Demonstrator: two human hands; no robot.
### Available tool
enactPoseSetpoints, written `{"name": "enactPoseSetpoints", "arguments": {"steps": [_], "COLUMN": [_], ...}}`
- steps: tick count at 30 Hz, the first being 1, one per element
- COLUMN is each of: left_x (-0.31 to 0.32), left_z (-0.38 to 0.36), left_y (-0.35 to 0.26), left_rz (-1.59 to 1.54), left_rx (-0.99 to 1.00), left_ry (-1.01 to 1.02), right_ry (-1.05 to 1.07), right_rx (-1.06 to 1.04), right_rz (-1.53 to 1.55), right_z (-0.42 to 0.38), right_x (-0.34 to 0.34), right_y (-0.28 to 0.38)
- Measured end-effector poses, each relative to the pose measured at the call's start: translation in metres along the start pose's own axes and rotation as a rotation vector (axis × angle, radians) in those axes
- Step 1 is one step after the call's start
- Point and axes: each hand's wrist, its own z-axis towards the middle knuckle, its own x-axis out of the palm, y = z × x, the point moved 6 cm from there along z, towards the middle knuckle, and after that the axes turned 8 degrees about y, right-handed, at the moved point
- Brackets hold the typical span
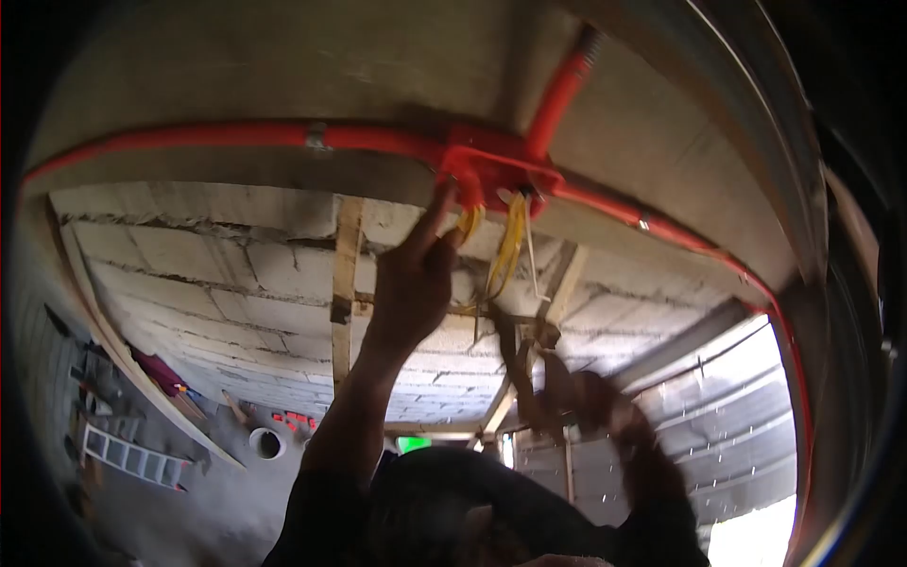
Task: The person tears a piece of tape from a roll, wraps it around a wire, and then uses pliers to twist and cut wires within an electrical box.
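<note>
A red junction box [501,163] is fixed to the ceiling, with yellow wires [510,246] and a thin white wire [532,255] hanging from it. My left hand [413,283] is raised to the box's left side; one finger reaches its edge and the fingers close around a short yellow wire loop [470,223]. Lower and to the right, my right hand [586,402] is blurred by motion and closed on a dark hand tool [510,345], which looks like pliers. The tool's tip is near the lower ends of the hanging wires.
Red conduit [236,135] runs along the ceiling and branches at the box. Wooden battens [348,274] cross a block wall [265,274]. Below left are a ladder [132,455], a bucket [267,443] and several red pieces [295,420]. Corrugated sheeting [709,425] stands at the right.
</note>
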Motion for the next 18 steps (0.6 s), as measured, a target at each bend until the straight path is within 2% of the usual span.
{"name": "enactPoseSetpoints", "arguments": {"steps": [1, 2, 3, 5, 6, 7, 8, 9, 10, 11, 13, 15, 17, 18], "left_x": [-0.001, 0.001, 0.008, 0.021, 0.023, 0.021, 0.019, 0.018, 0.015, 0.011, 0.005, 0.007, 0.01, 0.01], "left_z": [0.003, 0.004, 0.001, 0.0, -0.001, -0.004, -0.004, -0.007, -0.007, -0.007, -0.005, 0.002, 0.007, 0.01], "left_y": [0.0, 0.001, 0.002, 0.003, -0.002, -0.002, -0.008, -0.013, -0.018, -0.024, -0.038, -0.051, -0.063, -0.065], "left_rz": [-0.033, -0.016, -0.17, -0.173, -0.137, -0.1, -0.024, 0.054, 0.007, 0.025, 0.382, 0.433, 0.539, 0.589], "left_rx": [0.166, 0.196, 0.185, 0.149, 0.16, 0.172, 0.261, 0.341, 0.297, 0.301, 0.25, 0.207, 0.346, 0.277], "left_ry": [-0.026, -0.026, -0.004, -0.071, -0.116, -0.153, -0.177, -0.195, -0.255, -0.259, -0.271, -0.262, -0.339, -0.351], "right_ry": [0.039, 0.035, 0.081, -0.199, -0.438, -0.415, -0.138, 0.158, 0.098, 0.099, -0.01, 0.045, -0.11, -0.041], "right_rx": [0.222, 0.447, 0.714, 0.951, 0.646, 0.64, 0.614, 0.501, 0.351, 0.333, 0.419, 0.378, 0.59, 0.357], "right_rz": [-0.41, -0.817, -0.627, -0.131, 0.221, 0.215, -0.582, -1.356, -1.409, -1.401, -0.465, -0.4, -0.053, 0.114], "right_z": [0.001, -0.011, -0.074, -0.066, -0.089, -0.091, -0.085, -0.077, -0.057, -0.051, -0.047, -0.036, -0.035, -0.015], "right_x": [0.017, 0.035, 0.035, 0.02, 0.015, 0.015, 0.014, 0.026, 0.032, 0.026, 0.012, 0.016, 0.02, 0.025], "right_y": [-0.002, 0.0, -0.027, -0.013, -0.029, -0.027, -0.01, 0.001, 0.02, 0.019, 0.006, 0.003, -0.008, 0.0]}}
